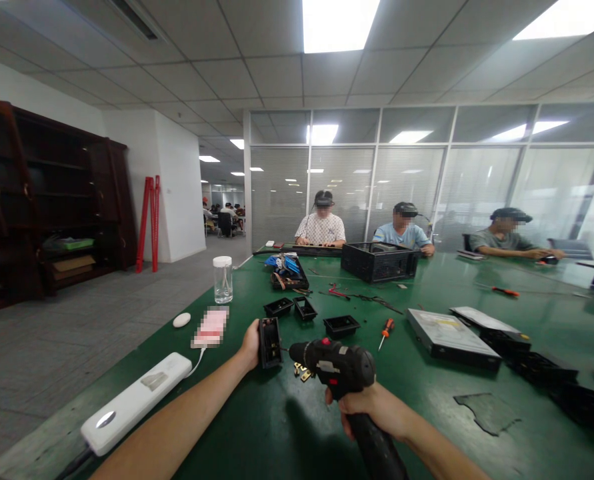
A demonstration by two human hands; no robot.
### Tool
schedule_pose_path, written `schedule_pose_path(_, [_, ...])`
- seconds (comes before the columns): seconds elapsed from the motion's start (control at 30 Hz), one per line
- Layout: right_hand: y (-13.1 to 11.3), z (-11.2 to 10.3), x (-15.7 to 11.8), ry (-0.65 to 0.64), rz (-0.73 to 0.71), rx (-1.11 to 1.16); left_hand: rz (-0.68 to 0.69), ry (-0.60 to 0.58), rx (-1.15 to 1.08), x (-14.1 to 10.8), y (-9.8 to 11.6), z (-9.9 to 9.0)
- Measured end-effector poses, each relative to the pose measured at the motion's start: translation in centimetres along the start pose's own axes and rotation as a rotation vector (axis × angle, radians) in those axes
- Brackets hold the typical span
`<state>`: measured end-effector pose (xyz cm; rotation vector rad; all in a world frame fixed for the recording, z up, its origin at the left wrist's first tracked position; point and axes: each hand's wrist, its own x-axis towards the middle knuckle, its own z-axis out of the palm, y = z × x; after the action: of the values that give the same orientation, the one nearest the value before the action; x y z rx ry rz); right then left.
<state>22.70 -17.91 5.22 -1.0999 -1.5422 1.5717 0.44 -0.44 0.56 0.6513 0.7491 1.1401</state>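
My left hand (pixel 251 345) is closed round the side of a black plastic box (pixel 270 342), tipped up so its open face turns toward the right. Brass-coloured bits show inside it. In my right hand (pixel 371 407) is a black cordless drill (pixel 334 363), gripped by the handle. Its bit points left at the box's opening; whether the tip touches anything inside I cannot tell. Small brass-coloured metal pieces (pixel 304 373) lie on the green table below the drill's chuck. Similar black boxes (pixel 341 325) stand just beyond my hands.
A white power strip (pixel 137 403), a phone (pixel 211 327) and a clear jar (pixel 223 280) are on the left. An orange screwdriver (pixel 387 330), an optical drive (pixel 451 339) and a dark shard (pixel 487 410) lie on the right. A black computer case (pixel 379 261) stands farther back, with several people seated beyond.
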Motion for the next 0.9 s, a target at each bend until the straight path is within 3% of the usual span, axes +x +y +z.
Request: schedule_pose_path(0.9, [-0.07, 0.00, 0.09, -0.005, -0.010, 0.003, -0.001, 0.022, 0.007, 0.05, -0.02, 0.04])
